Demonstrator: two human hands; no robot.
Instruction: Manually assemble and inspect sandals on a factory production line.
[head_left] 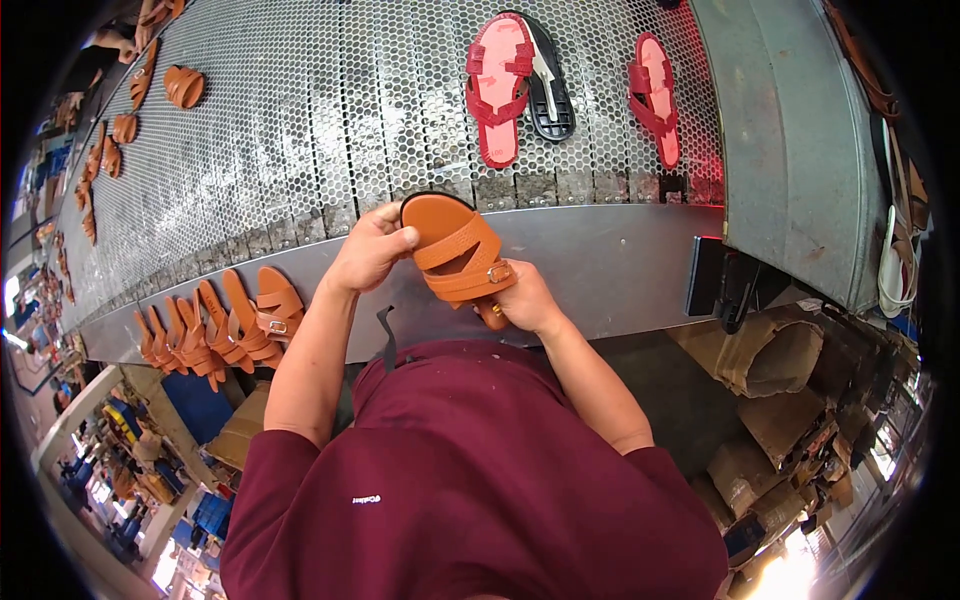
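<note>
A tan sandal [455, 245] with wide straps and a small buckle is held up in front of me, over the metal ledge [600, 250]. My left hand [375, 250] grips its dark-edged rounded end, thumb on the insole. Around the strapped end, beside the buckle, my right hand [525, 298] is closed. Its fingers are partly hidden behind the sandal. To the left on the ledge stands a row of several similar tan sandals [235, 320], leaning against each other.
Beyond the ledge runs a perforated metal conveyor [390, 100]. On it lie a red sandal upper [497, 90], a black sole [550, 105], another red sandal [655, 100] and tan pieces [184, 87]. A grey-green machine housing [790, 130] rises at right, with cardboard [775, 355] below. Someone's hand [118, 45] shows far left.
</note>
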